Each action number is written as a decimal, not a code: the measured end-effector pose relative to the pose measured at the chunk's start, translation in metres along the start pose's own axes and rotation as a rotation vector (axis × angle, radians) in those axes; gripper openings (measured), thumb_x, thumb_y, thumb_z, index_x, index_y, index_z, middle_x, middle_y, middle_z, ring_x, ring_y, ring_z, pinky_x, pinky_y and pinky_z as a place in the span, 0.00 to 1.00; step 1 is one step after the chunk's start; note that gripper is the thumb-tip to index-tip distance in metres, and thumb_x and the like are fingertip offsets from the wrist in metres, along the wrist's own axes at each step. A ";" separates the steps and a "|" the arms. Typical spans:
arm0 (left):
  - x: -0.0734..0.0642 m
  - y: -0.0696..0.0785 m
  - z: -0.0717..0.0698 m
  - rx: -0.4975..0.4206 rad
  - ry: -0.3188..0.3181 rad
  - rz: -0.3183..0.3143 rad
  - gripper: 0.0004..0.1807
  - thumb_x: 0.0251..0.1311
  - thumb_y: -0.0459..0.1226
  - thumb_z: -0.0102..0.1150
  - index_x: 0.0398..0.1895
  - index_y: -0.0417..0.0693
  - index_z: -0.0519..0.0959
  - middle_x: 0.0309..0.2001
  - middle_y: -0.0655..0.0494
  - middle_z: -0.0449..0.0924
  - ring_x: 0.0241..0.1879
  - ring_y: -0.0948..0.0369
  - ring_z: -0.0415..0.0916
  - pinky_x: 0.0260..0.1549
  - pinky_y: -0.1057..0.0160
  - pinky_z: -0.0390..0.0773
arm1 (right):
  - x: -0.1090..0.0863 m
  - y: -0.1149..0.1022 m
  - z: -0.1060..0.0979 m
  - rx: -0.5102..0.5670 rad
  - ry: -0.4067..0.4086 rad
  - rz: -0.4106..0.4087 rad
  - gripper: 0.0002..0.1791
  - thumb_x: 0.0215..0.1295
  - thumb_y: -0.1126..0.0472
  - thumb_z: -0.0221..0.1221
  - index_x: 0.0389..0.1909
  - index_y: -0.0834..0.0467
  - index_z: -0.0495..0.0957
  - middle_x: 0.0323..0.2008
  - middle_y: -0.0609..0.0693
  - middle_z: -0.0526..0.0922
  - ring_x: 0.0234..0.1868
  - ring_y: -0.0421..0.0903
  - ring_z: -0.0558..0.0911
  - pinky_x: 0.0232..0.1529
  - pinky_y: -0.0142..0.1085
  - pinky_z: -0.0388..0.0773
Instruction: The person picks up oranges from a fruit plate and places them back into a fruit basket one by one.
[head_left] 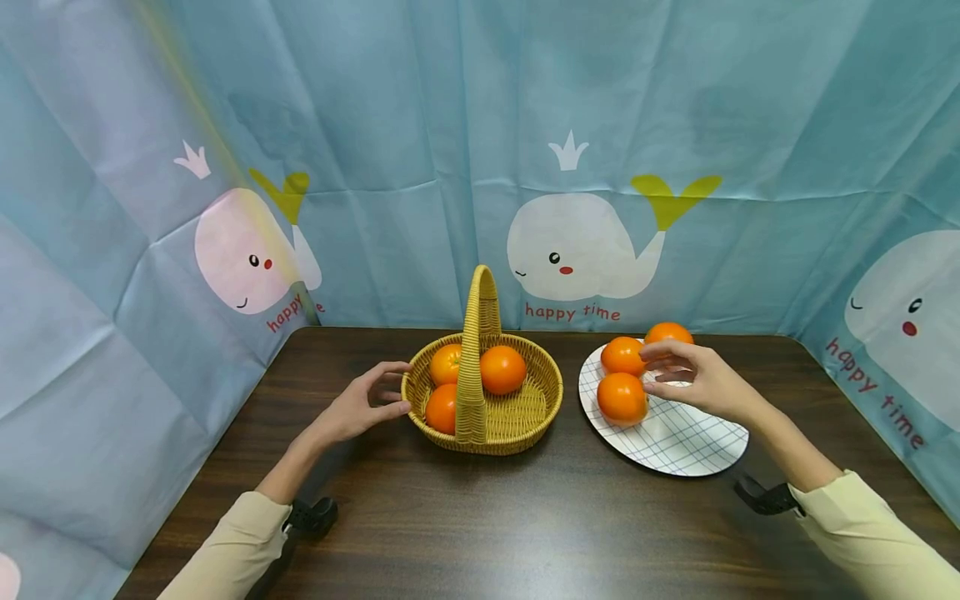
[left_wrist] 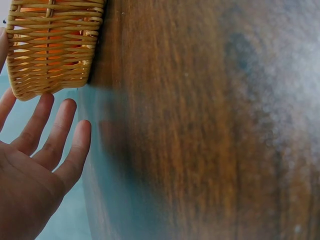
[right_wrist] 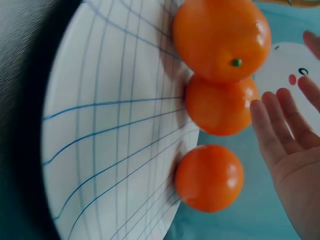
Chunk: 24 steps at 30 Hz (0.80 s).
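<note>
A yellow wicker basket (head_left: pixel 471 417) with a tall arched handle stands mid-table and holds three oranges (head_left: pixel 503 370). At its left rim is my left hand (head_left: pixel 367 404), thumb and fingers spread; in the left wrist view the fingertips reach the woven side (left_wrist: pixel 52 55), though contact is hard to tell. My right hand (head_left: pixel 697 383) hovers over a white plate (head_left: pixel 693 446) with blue grid lines, fingers loosely bent and holding nothing. On that plate sit three oranges (head_left: pixel 622 399), left of and behind the hand. The right wrist view shows the nearest orange (right_wrist: pixel 220 40) with a green stem end.
The dark wooden table (head_left: pixel 480 525) extends in front of the basket and plate. A light blue curtain (head_left: pixel 390 167) printed with whales hangs along the back and both sides. Black straps with small devices (head_left: pixel 311 515) circle both wrists.
</note>
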<state>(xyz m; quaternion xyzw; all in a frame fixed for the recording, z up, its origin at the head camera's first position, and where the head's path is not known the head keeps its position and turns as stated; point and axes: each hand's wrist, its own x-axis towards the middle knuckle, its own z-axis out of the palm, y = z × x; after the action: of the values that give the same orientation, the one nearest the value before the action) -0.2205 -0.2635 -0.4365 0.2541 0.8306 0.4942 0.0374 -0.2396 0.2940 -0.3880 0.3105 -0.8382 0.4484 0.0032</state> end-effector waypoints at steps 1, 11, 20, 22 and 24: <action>0.000 0.000 0.000 0.000 0.000 0.001 0.33 0.66 0.31 0.67 0.71 0.40 0.66 0.67 0.35 0.66 0.56 0.35 0.75 0.50 0.55 0.82 | -0.002 0.001 0.000 0.008 -0.004 0.005 0.25 0.63 0.67 0.70 0.60 0.66 0.75 0.54 0.63 0.79 0.53 0.59 0.82 0.50 0.36 0.82; 0.000 -0.001 -0.001 0.001 0.002 0.000 0.33 0.66 0.32 0.67 0.72 0.39 0.65 0.68 0.36 0.66 0.56 0.35 0.75 0.50 0.53 0.82 | -0.016 0.007 0.000 0.124 -0.099 0.050 0.38 0.64 0.70 0.68 0.72 0.64 0.62 0.63 0.70 0.69 0.57 0.72 0.76 0.49 0.38 0.83; 0.001 -0.001 0.000 0.003 0.004 -0.008 0.33 0.66 0.32 0.67 0.72 0.40 0.65 0.68 0.37 0.66 0.57 0.35 0.75 0.51 0.52 0.81 | -0.019 0.007 0.012 0.204 -0.139 0.125 0.42 0.63 0.68 0.69 0.75 0.59 0.58 0.65 0.70 0.66 0.58 0.71 0.76 0.47 0.44 0.84; 0.001 -0.001 0.000 0.000 0.003 -0.010 0.33 0.66 0.32 0.67 0.72 0.40 0.66 0.68 0.36 0.66 0.57 0.36 0.75 0.51 0.53 0.81 | -0.019 0.008 0.016 0.212 -0.132 0.127 0.42 0.62 0.68 0.70 0.75 0.60 0.60 0.65 0.69 0.67 0.57 0.70 0.78 0.46 0.43 0.84; 0.000 -0.001 0.000 -0.004 0.001 -0.011 0.33 0.66 0.32 0.67 0.72 0.40 0.66 0.68 0.36 0.66 0.57 0.36 0.75 0.51 0.55 0.81 | -0.018 0.010 0.019 0.211 -0.129 0.125 0.42 0.61 0.68 0.71 0.74 0.60 0.62 0.64 0.69 0.67 0.55 0.67 0.80 0.45 0.43 0.85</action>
<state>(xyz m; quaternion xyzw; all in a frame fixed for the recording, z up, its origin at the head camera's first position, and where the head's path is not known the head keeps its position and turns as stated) -0.2211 -0.2635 -0.4375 0.2494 0.8308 0.4959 0.0402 -0.2251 0.2930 -0.4116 0.2843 -0.8024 0.5127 -0.1115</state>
